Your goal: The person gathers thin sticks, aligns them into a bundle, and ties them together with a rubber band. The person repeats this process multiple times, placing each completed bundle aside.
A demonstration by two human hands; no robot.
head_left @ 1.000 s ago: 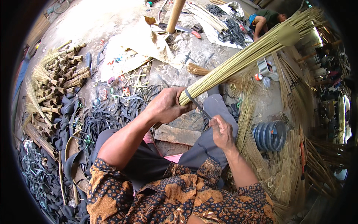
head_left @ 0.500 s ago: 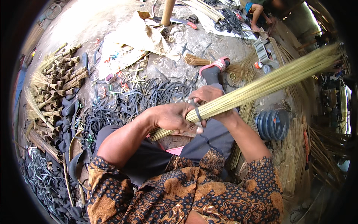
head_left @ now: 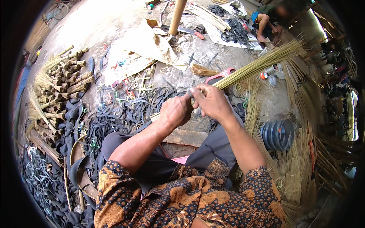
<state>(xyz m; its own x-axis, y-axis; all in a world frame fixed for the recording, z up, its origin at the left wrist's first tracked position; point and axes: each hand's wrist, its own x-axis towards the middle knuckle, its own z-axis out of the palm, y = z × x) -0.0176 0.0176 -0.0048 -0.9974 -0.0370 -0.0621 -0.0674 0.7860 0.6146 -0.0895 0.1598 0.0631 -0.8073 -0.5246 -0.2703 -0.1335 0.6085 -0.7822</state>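
Note:
A long bundle of thin yellow-green sticks (head_left: 253,70) slants across in front of me, its loose tips up to the right. My left hand (head_left: 176,110) is closed around the lower end, and the cut butts stick out past its left side. Just beyond it my right hand (head_left: 211,100) lies over the bundle with its fingers curled and pinched close to the left hand. A dark rubber strip (head_left: 189,93) shows between the two hands at the fingertips. Most of the strip is hidden by my fingers.
Tied stick bundles (head_left: 62,81) are piled at the left. Black rubber strips (head_left: 125,117) litter the ground ahead. A blue plastic container (head_left: 278,135) lies right of my knee amid loose sticks (head_left: 298,171). Farther off are a red-handled knife (head_left: 190,32), a wooden post (head_left: 176,17) and a person (head_left: 262,22).
Both hands have moved up and away from my lap with the bundle, whose tips have swung inward. The strip's loop, seen around the bundle earlier, is now mostly covered by fingers.

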